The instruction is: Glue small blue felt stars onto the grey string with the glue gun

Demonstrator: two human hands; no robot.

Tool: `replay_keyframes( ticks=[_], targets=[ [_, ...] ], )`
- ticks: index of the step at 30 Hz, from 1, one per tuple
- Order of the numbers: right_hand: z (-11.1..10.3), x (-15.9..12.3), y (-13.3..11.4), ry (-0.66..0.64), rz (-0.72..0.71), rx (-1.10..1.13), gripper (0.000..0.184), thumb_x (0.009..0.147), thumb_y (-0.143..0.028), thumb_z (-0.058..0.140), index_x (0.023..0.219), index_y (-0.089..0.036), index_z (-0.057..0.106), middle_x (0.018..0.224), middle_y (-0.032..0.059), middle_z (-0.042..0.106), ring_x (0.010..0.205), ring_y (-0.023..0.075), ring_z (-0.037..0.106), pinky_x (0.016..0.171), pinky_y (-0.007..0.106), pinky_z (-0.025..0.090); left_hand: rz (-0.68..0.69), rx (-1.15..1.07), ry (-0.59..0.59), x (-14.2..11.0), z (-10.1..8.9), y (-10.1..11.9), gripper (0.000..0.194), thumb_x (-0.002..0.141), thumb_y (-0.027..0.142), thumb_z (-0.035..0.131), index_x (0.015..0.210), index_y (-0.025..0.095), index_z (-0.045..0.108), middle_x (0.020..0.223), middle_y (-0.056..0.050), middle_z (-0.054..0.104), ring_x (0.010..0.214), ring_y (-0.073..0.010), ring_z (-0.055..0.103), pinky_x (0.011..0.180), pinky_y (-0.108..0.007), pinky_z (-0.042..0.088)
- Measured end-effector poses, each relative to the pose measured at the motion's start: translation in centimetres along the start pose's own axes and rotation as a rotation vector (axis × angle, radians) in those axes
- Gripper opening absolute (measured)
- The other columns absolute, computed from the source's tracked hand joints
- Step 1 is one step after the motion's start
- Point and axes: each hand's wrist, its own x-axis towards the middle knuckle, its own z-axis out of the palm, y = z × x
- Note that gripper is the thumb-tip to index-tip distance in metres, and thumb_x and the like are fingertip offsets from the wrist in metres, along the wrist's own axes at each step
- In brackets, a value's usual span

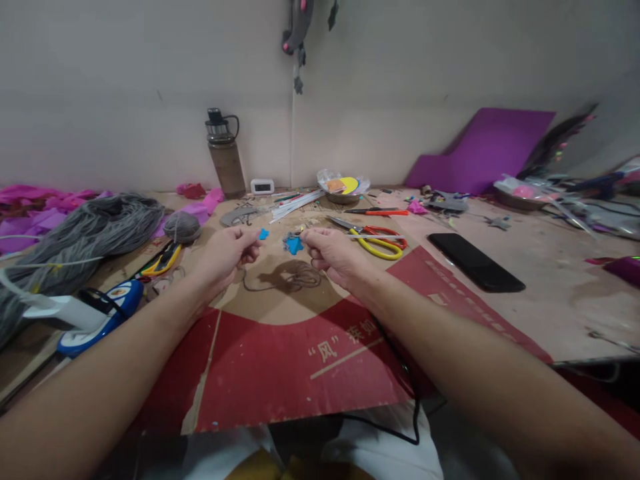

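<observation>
My left hand [234, 253] is closed in a pinch, with a small blue star-shaped piece [263, 234] at its fingertips. Across a short gap, my right hand [331, 252] also pinches; just past its fingertips hangs a larger blue star-shaped piece [294, 246] with small grey bits around it. What exactly the right fingers grip is too small to make out. Below both hands, a loose coil of grey yarn [303, 275] lies on the red and brown cardboard [270, 373]. Scissors with red and yellow handles [383, 249] lie just beyond my right hand.
A black phone [475, 261] lies to the right. On the left are a grey yarn skein [115, 227], yellow-handled cutters [163, 259] and a blue power strip [103, 317] with a white plug. A bottle [226, 160], white sticks [296, 207] and a bowl [345, 198] stand or lie behind.
</observation>
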Motion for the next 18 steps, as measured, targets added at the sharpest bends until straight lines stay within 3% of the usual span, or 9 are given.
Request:
replay_keyframes(
  ticks=[8,13,18],
  targets=[
    [-0.1,0.3,-0.2,0.020,0.011,0.011,0.031,0.083,-0.015,0.054,0.059,-0.021,0.034,0.048,-0.0113,0.023,0.042,0.0045,0.012,0.041,0.021,0.005,0.037,0.158,-0.013,0.6,-0.5,-0.3,0.014,0.081,0.022,0.060,0.072,0.011,0.063,0.058,-0.002,0.058,0.049,-0.0072,0.050,0.049,-0.019,0.037],
    [-0.2,0.2,0.2,0.067,-0.099,-0.110,0.026,0.083,-0.019,0.058,0.060,-0.019,0.045,0.049,-0.0094,0.032,0.043,0.0048,0.020,0.042,0.022,0.012,0.111,0.127,0.008,0.3,-0.3,-0.7,0.028,0.082,0.033,0.057,0.062,0.018,0.044,0.052,0.007,0.036,0.040,-0.0046,0.027,0.040,-0.020,0.015],
    [-0.2,0.4,0.4,0.090,-0.171,-0.187,0.024,0.082,-0.021,0.060,0.061,-0.018,0.049,0.053,-0.0080,0.037,0.045,0.0049,0.025,0.044,0.024,0.017,0.085,0.242,0.011,-0.5,0.2,-0.3,0.039,0.082,0.044,0.059,0.059,0.020,0.040,0.048,0.008,0.030,0.041,-0.0061,0.022,0.041,-0.023,0.015]
  ],
)
